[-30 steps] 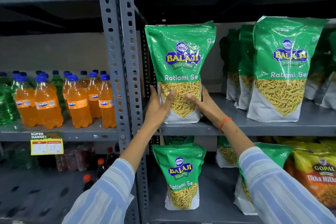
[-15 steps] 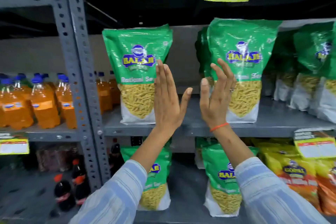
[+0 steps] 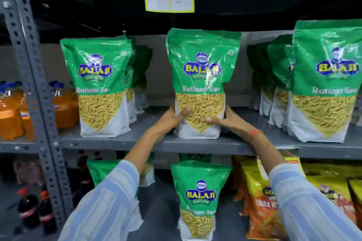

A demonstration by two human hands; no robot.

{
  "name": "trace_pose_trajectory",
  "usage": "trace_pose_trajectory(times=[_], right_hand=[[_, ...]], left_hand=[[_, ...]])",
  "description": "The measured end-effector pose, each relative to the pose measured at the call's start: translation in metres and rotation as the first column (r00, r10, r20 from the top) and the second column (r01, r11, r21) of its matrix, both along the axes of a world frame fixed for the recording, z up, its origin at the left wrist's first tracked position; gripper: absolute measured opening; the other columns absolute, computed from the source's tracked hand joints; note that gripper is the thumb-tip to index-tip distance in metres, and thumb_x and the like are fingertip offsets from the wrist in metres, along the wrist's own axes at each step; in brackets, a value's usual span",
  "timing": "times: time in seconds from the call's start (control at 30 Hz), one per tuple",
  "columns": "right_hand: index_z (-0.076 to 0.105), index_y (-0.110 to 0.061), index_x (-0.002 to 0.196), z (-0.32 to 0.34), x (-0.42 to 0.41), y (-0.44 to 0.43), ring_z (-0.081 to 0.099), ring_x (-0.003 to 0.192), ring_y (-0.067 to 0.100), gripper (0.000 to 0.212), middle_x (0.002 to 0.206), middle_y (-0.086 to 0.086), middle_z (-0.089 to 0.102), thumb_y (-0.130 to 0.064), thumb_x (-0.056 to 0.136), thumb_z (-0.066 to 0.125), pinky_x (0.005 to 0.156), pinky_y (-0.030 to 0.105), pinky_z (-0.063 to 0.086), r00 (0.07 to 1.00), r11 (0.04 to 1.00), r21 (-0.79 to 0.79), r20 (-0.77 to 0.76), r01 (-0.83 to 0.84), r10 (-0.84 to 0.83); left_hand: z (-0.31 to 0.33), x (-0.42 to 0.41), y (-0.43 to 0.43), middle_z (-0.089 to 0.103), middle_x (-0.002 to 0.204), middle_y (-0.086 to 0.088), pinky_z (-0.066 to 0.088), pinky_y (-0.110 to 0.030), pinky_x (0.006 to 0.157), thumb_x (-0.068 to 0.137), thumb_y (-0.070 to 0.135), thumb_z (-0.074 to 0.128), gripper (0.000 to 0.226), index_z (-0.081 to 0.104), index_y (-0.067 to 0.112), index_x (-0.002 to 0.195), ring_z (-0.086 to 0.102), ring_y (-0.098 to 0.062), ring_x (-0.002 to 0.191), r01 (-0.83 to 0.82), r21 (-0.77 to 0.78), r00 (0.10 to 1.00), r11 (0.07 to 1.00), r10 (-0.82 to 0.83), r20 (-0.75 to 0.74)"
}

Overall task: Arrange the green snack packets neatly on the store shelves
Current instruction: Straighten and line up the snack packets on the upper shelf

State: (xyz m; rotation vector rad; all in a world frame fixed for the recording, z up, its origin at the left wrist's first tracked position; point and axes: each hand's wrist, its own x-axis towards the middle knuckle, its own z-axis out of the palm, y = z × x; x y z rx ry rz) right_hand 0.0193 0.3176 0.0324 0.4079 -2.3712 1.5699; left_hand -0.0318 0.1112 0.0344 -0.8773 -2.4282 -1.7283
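1. Item: middle packet (image 3: 201,82), green, upright on the middle shelf (image 3: 195,144), base near the front edge. Stands between the left packet (image 3: 100,86) and the right packet (image 3: 325,84), apart from both.

2. Grip: left hand (image 3: 170,117) and right hand (image 3: 225,121) clasp the lower part of the middle packet from either side, thumbs on its front face. Both hands are grasping it; neither is released.

3. Neighbours: further green packets stand behind the left packet and in a cluster (image 3: 278,76) on the right. A lower packet (image 3: 199,197) stands on the shelf below, directly under the hands.

4. Risk, tipping: the packet is tall, the hold is low. If released while leaning, it would likely fall forward off the shelf or back against the wall.

5. Risk, edge: the base sits close to the front lip. A pull toward the person could carry it past the edge and down onto the lower packet.

6. Risk, crushing: the contents look brittle. Squeezing hard would probably break them and dent the bag, so it stands crooked.

7. Risk, alignment: a sideways shove could close the gap unevenly or knock the left packet. The right forearm lies near the shelf edge and the yellow packets (image 3: 260,201) below.
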Motion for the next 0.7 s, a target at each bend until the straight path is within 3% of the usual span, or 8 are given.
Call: trace_pose_trajectory(times=[0.07, 0.1, 0.17, 0.23, 0.33, 0.43, 0.57, 0.7], right_hand=[[0.027, -0.016, 0.146, 0.0, -0.012, 0.005, 0.058, 0.108, -0.002, 0.079, 0.139, 0.0, 0.051, -0.009, 0.08, 0.071, 0.08, 0.004, 0.048, 0.996, 0.996, -0.028, 0.025, -0.088, 0.089], [0.029, -0.016, 0.145, 0.0, -0.018, 0.006, 0.06, 0.107, -0.003, 0.081, 0.138, 0.001, 0.054, -0.013, 0.077, 0.074, 0.085, 0.01, 0.05, 0.993, 0.992, -0.047, 0.039, -0.114, 0.116], [0.032, -0.02, 0.144, 0.0, -0.026, 0.008, 0.06, 0.116, 0.004, 0.094, 0.136, -0.002, 0.057, -0.03, 0.066, 0.084, 0.102, 0.027, 0.047, 0.989, 0.99, -0.05, 0.058, -0.13, 0.132], [0.033, -0.023, 0.143, -0.001, -0.028, 0.008, 0.056, 0.122, 0.011, 0.105, 0.137, -0.003, 0.057, -0.044, 0.056, 0.087, 0.11, 0.036, 0.041, 0.988, 0.989, -0.041, 0.064, -0.139, 0.141], [0.034, -0.023, 0.142, -0.001, -0.028, 0.007, 0.056, 0.123, 0.011, 0.102, 0.137, -0.001, 0.057, -0.043, 0.057, 0.085, 0.108, 0.032, 0.042, 0.987, 0.989, -0.025, 0.062, -0.145, 0.147], [0.038, -0.026, 0.139, 0.0, -0.027, 0.004, 0.056, 0.122, 0.009, 0.097, 0.136, -0.003, 0.057, -0.045, 0.057, 0.086, 0.105, 0.025, 0.044, 0.985, 0.987, -0.02, 0.068, -0.157, 0.158], [0.033, -0.025, 0.142, -0.003, -0.026, 0.004, 0.057, 0.118, 0.001, 0.082, 0.135, -0.007, 0.056, -0.03, 0.073, 0.076, 0.1, 0.017, 0.045, 0.992, 0.994, -0.005, 0.048, -0.113, 0.113], [0.035, -0.024, 0.14, -0.003, -0.023, 0.006, 0.06, 0.111, -0.003, 0.08, 0.13, -0.007, 0.059, -0.027, 0.072, 0.078, 0.087, 0.008, 0.048, 0.994, 0.994, -0.022, 0.041, -0.104, 0.105]], left_hand=[[0.002, 0.002, 0.005, 0.041, 0.136, 0.01, 0.034, -0.01, 0.086, 0.089, 0.047, 0.049, 0.062, 0.031, 0.02, 0.142, 0.04, -0.003, 0.116, 0.045, -0.016, 0.999, 0.999, -0.045, 0.028], [0.003, 0.001, 0.006, 0.04, 0.134, 0.012, 0.034, -0.012, 0.087, 0.092, 0.039, 0.045, 0.054, 0.033, 0.02, 0.141, 0.04, -0.003, 0.114, 0.052, -0.031, 0.998, 0.998, -0.051, 0.039], [0.004, 0.0, 0.007, 0.042, 0.125, 0.017, 0.035, -0.013, 0.087, 0.089, 0.045, 0.048, 0.055, 0.036, 0.023, 0.138, 0.043, -0.001, 0.111, 0.052, -0.049, 0.998, 0.997, -0.05, 0.036], [0.004, 0.002, 0.007, 0.049, 0.117, 0.023, 0.04, -0.013, 0.084, 0.063, 0.074, 0.059, 0.076, 0.044, 0.035, 0.126, 0.051, 0.005, 0.102, 0.045, -0.038, 0.999, 0.998, -0.044, 0.028], [0.0, -0.007, 0.005, 0.056, 0.115, 0.02, 0.04, -0.017, 0.09, 0.037, 0.087, 0.06, 0.093, 0.048, 0.04, 0.116, 0.053, 0.008, 0.1, 0.05, -0.01, 0.998, 0.999, -0.05, 0.024], [-0.001, -0.01, 0.006, 0.061, 0.111, 0.016, 0.044, -0.02, 0.085, 0.037, 0.087, 0.06, 0.083, 0.055, 0.039, 0.105, 0.058, 0.0, 0.097, 0.045, 0.004, 0.998, 0.999, -0.046, 0.031], [-0.003, -0.01, 0.007, 0.064, 0.105, 0.018, 0.038, -0.03, 0.083, 0.043, 0.089, 0.056, 0.076, 0.054, 0.044, 0.104, 0.055, -0.019, 0.101, 0.043, -0.044, 0.999, 0.998, -0.042, 0.017], [0.0, -0.008, 0.007, 0.057, 0.106, 0.025, 0.042, -0.009, 0.073, 0.035, 0.094, 0.049, 0.092, 0.046, 0.044, 0.112, 0.054, 0.006, 0.098, 0.099, -0.073, 0.995, 0.992, -0.101, -0.02]])
